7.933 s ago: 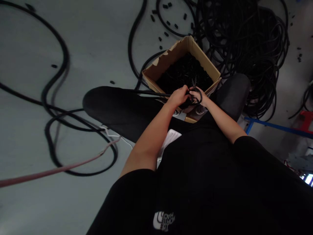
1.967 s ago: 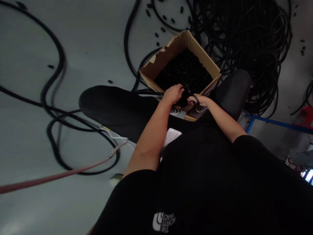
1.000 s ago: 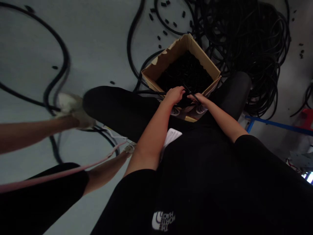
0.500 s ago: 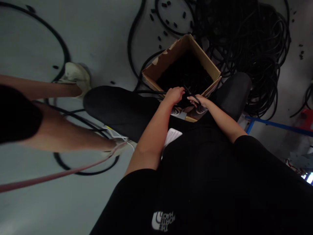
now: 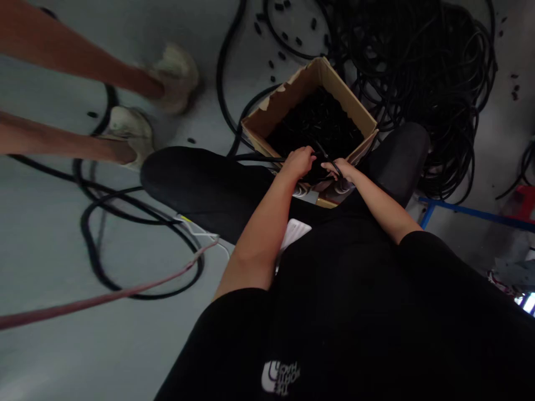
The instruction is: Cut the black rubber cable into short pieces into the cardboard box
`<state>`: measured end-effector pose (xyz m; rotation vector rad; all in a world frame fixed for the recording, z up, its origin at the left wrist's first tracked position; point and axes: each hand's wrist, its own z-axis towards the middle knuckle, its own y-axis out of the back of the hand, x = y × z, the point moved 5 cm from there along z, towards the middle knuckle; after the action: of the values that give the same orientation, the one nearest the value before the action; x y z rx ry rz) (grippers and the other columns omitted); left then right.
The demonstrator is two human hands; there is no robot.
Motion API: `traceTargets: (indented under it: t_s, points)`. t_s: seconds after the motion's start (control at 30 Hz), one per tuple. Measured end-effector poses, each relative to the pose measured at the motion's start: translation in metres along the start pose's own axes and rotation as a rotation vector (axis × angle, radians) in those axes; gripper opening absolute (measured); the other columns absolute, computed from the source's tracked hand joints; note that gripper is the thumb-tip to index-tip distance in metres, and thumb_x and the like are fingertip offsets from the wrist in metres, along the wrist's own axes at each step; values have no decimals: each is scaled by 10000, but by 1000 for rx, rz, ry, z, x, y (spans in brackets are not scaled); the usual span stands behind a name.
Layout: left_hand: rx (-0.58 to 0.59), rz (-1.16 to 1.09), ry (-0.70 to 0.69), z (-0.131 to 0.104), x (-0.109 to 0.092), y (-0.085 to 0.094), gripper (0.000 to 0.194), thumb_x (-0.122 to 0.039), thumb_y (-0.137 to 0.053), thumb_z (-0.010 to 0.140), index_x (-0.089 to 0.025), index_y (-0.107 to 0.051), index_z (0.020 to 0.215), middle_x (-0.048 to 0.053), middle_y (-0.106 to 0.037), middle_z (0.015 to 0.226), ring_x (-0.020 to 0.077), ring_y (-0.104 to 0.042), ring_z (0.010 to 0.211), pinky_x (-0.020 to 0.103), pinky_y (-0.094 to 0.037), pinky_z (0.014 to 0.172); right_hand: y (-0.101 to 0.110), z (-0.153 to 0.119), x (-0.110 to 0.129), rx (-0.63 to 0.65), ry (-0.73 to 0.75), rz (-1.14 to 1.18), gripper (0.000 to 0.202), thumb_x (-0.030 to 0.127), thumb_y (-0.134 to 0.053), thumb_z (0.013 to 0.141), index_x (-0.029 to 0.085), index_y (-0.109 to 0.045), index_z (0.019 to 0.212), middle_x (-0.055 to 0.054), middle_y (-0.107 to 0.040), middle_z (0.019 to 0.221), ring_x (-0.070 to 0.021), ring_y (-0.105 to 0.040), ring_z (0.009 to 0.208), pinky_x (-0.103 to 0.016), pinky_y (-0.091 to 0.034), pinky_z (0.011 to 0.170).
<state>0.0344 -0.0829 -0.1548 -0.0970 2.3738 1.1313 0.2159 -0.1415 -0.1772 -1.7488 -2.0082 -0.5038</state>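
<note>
We can read white lettering (image 5: 287, 377) on the chest of our black shirt (image 5: 359, 317): THE and NORTH come through, turned around from our viewpoint, while the last word is less clear. A white logo of curved bands (image 5: 271, 377) sits just beside it. On our lap lies a pale pink slab (image 5: 297, 229), whose marks are too small for us to read. Near our left leg, a white cord (image 5: 201, 231) carries a yellow mark (image 5: 185, 218) with no writing that we can make out.

Our left hand (image 5: 299, 162) is closed on a black tube (image 5: 257, 158), which reaches it from the left across our thigh. Our right hand (image 5: 343, 169) grips dark scissors (image 5: 333, 164), one handle looping over the fingers; we cannot tell how far apart the blades stand. Both hands are above the near edge of a torn cardboard box (image 5: 350, 92), which holds many short black pieces (image 5: 324, 117). Beyond it, to the right, lies a tangled heap of black tubing (image 5: 418, 72). At the left, another person's pale shoes (image 5: 179, 78) stand on the grey floor (image 5: 54, 356).
</note>
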Motion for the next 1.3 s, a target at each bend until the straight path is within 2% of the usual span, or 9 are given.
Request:
traceTargets:
  t_s: [0.13, 0.27, 0.33, 0.43, 0.53, 0.67, 0.77, 0.97, 1.3]
  points:
    - [35, -89, -25, -2, -8, -3, 422, -240, -712, 1235, -152, -771, 1644, 262, -882, 1596, 449, -820, 1563, 512, -626, 1310, 2, -1, 8, -129, 53, 126, 462, 291, -1019, 1185, 202, -704, 860, 43, -698, 641, -92, -617, 507, -173, -505, 516]
    - [47, -110, -77, -7, -20, -1, 397, -261, -730, 1221, -193, -777, 1610, 247, -894, 1563, 456, -840, 1518, 514, -634, 1267, 9, -3, 18, -188, 124, 210, 444, 223, -1125, 1066, 192, -716, 895, 71, -698, 667, -70, -588, 530, -157, -442, 511]
    - [1, -91, -96, -9, -22, 5, 392, -249, -689, 1226, -188, -784, 1602, 259, -865, 1641, 463, -804, 1586, 552, -596, 1341, 15, -2, 22, -246, 151, 248, 410, 186, -1056, 1122, 200, -704, 913, 77, -683, 666, -72, -577, 543, -155, -440, 528]
    - [-86, -39, -59, -10, -15, 16, 420, -255, -618, 1243, -170, -785, 1619, 278, -837, 1688, 493, -736, 1670, 655, -518, 1439, 22, 1, 21, -326, 163, 304, 379, 143, -821, 1275, 208, -677, 931, 75, -671, 698, -69, -572, 567, -149, -473, 575]
    - [-183, -42, 27, -9, -2, 26, 476, -275, -595, 1249, -192, -756, 1688, 274, -837, 1672, 504, -722, 1664, 703, -517, 1439, 19, 5, 13, -266, 89, 274, 385, 168, -752, 1315, 201, -690, 936, 39, -710, 757, -81, -646, 628, -155, -531, 627]
    - [-250, -66, 64, -8, 6, 28, 509, -316, -626, 1249, -218, -718, 1741, 254, -852, 1610, 495, -735, 1619, 681, -549, 1416, 4, 6, 1, -64, 23, 95, 358, 200, -1047, 1127, 193, -739, 946, 14, -742, 793, -117, -711, 733, -157, -569, 669]
    - [-232, -64, 61, -7, 2, 25, 501, -304, -609, 1255, -200, -726, 1731, 259, -851, 1613, 489, -733, 1624, 672, -550, 1418, -4, 3, -2, 16, 56, 27, 388, 198, -1109, 1077, 186, -752, 923, 13, -746, 797, -119, -710, 769, -162, -617, 745]
    - [-148, -34, 44, -8, -7, 20, 474, -269, -588, 1265, -163, -779, 1686, 278, -827, 1690, 482, -716, 1672, 660, -518, 1441, -6, 1, -3, 45, -2, -80, 364, 212, -1034, 1165, 162, -780, 909, -9, -769, 772, -135, -718, 703, -188, -568, 647]
    - [-142, -7, -49, -5, -14, 5, 363, -259, -636, 1230, -219, -832, 1533, 237, -870, 1567, 471, -740, 1576, 638, -538, 1372, 0, 15, -6, 44, 25, -60, 369, 388, -1104, 1106, 187, -819, 985, -15, -792, 893, -144, -742, 782, -192, -626, 680]
